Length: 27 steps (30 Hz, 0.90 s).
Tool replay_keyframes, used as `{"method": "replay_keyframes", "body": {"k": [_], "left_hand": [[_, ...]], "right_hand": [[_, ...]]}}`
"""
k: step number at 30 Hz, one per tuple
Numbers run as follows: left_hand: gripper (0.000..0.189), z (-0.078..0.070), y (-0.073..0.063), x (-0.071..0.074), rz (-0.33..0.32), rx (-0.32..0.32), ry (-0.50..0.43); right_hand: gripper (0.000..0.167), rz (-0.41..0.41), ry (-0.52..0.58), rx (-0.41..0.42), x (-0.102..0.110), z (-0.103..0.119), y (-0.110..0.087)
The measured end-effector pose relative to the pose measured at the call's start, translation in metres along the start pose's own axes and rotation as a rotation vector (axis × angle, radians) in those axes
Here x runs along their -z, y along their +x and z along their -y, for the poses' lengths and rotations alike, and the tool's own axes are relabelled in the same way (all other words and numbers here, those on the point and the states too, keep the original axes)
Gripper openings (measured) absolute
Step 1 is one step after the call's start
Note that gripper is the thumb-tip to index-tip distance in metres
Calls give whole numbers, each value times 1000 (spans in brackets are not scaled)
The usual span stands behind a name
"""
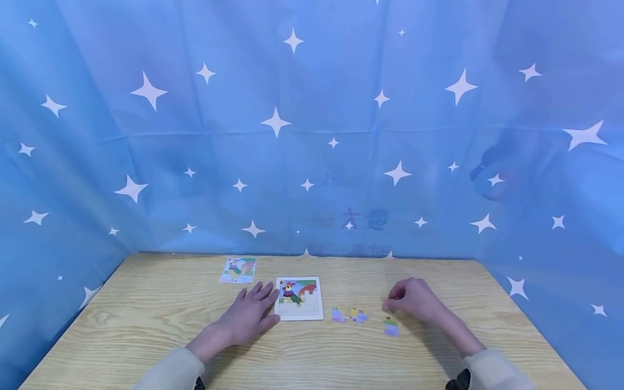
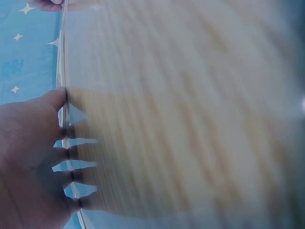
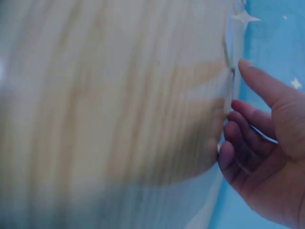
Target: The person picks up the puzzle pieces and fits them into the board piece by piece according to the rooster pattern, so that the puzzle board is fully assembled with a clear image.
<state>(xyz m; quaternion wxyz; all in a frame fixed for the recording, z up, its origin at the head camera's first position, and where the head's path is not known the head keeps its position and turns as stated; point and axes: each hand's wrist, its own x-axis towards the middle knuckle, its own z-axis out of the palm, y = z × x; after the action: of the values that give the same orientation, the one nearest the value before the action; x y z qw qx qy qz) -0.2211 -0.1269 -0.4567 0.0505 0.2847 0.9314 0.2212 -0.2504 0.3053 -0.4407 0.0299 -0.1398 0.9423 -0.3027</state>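
Note:
My left hand lies spread on the table, its fingertips and thumb at the left edge of a white-framed puzzle board. The board carries a partly filled rooster picture; its lower part is pale and bare. To the right, my right hand reaches down to the tabletop with bent fingers. In the right wrist view its thumb and forefinger stand apart, and I make out no piece between them. Just below those fingertips lies a green and lilac puzzle piece.
Several loose puzzle pieces lie between the board and my right hand. A printed rooster card lies behind my left hand. The wooden table ends at a blue star-patterned curtain at the back and sides.

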Motion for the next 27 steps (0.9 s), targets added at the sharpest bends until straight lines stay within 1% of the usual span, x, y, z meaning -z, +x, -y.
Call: {"method": "replay_keyframes", "body": {"k": [4,8,10,12,15,18,23,27], "left_hand": [[64,-1,0,1,-4,1,0],[64,-1,0,1,-1,5,5],[64,-2,-1,2,2,8,4],[64,-2,-1,3,4,11,1],[63,-3,-2,3,7,13,-1],[63,-2,-2,3,9,12,5],[63,0,0,1,11,3,14],[63,1,0,0,12,3,19]], "right_hand": [[15,-4,25,-28,-3,7,1],[15,53,71,-22,-2,13,3],[16,86,97,3,-1,15,7],[15,111,121,46,-1,17,11],[12,119,169,97,-5,23,21],[9,110,216,121,-13,37,32],[13,81,289,113,-31,67,48],[15,73,352,111,-45,90,57]]}}
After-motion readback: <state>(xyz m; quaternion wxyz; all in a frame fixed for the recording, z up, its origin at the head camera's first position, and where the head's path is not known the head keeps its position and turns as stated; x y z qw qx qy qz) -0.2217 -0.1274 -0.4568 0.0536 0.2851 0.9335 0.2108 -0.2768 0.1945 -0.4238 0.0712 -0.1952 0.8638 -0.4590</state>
